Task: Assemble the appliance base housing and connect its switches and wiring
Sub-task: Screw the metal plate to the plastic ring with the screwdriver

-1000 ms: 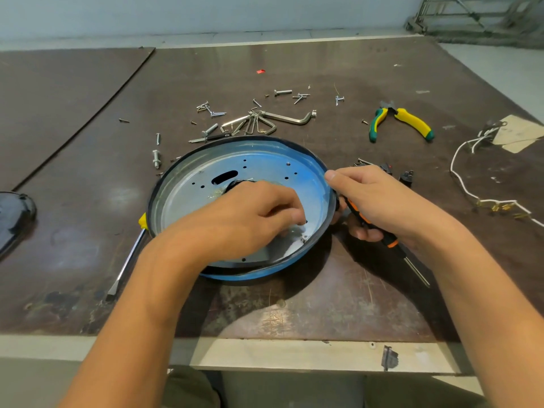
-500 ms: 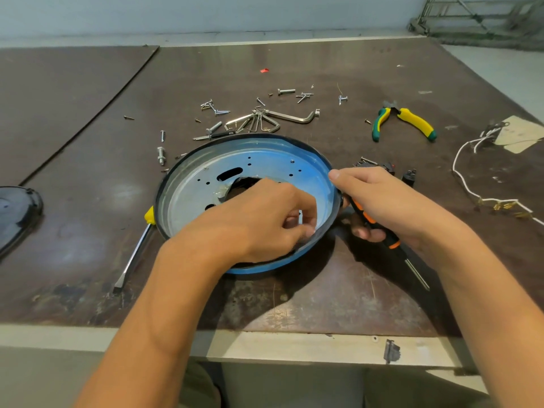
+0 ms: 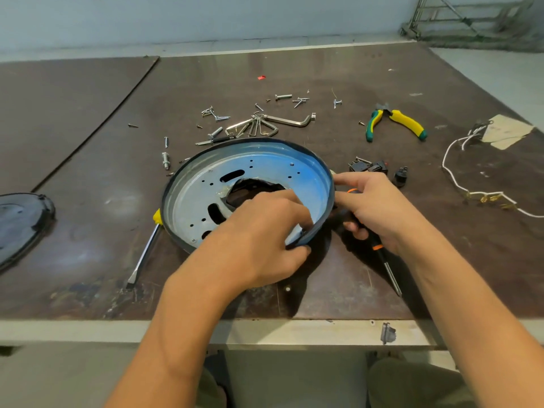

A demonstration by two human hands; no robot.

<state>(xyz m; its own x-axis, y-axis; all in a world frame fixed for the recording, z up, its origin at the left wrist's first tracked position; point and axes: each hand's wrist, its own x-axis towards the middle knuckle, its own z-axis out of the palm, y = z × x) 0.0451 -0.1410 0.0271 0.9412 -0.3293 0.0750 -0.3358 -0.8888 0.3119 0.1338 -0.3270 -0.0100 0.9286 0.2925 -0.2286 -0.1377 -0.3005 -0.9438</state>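
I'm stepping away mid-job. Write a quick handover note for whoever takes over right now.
Left hand: grips the housing rim at its near right.
Right hand: holds a screwdriver, fingertips on the rim.
Housing lies open side up on the table. Switches and wire lie loose to its right.
Done: no switch or wire visibly fitted.
Left: mount switches, connect wiring, close up.

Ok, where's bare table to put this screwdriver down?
Widest bare patch: between the black cover and the yellow-handled screwdriver, left of the housing. Also the far strip beyond the screws. Crowded: hex keys and screws behind the housing, switches, pliers and white wire to its right.
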